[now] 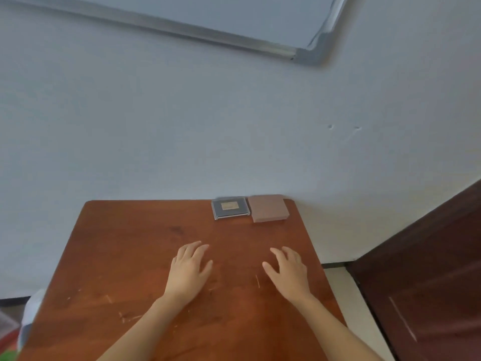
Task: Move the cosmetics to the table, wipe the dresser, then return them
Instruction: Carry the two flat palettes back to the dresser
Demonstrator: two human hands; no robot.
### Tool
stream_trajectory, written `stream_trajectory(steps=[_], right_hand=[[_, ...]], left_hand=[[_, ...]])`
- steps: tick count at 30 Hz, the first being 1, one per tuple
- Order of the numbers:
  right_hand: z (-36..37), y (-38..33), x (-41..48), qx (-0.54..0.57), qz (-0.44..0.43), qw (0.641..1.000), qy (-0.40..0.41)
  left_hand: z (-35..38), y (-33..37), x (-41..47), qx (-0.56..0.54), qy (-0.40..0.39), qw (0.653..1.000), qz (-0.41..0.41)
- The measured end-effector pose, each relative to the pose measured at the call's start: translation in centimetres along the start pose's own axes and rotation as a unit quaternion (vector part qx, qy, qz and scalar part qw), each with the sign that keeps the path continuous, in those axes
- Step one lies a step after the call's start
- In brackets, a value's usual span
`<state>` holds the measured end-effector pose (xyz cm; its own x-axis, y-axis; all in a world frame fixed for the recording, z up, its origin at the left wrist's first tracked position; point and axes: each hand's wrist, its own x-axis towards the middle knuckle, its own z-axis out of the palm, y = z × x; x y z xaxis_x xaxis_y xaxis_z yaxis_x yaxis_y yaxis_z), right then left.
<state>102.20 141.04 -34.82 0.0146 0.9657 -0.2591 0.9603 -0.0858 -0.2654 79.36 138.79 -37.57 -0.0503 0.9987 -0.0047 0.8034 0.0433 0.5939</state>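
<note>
Head view: fingers (194,250) of the left hand (188,272) and right hand (289,274) are relaxed and spread, grasping nothing, palms low over the near-middle of the wooden counter (125,256); contact with it unclear. Task items, a dark clear-edged compact (230,207) and a pinkish-brown compact (268,207), lie flat side by side at the counter's far right edge against the wall (156,126), well beyond both hands, probably parked there out of elbow range. No cloth visible, can't tell if this counter is the dresser or the table; a dark door (429,269) stands off the counter's right side.
</note>
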Motion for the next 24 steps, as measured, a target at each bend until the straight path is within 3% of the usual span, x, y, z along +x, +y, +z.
stream_trajectory(steps=[5,12,20,24], right_hand=[[-0.7,1.2,3.3,-0.011,0.025,0.999,0.027],[-2.5,-0.6,9.8,-0.002,-0.012,0.998,0.06],[-1.6,-1.7,14.8,0.024,-0.007,0.999,0.046],[-0.8,-1.4,16.1,0.013,0.018,0.999,0.027]], left_hand=[[1.2,1.2,3.2,0.009,-0.012,1.0,-0.006],[1.5,3.5,8.1,0.067,-0.002,0.998,0.004],[3.0,4.4,13.0,0.224,-0.043,0.974,0.017],[3.7,5.0,15.0,0.173,-0.032,0.984,0.01]])
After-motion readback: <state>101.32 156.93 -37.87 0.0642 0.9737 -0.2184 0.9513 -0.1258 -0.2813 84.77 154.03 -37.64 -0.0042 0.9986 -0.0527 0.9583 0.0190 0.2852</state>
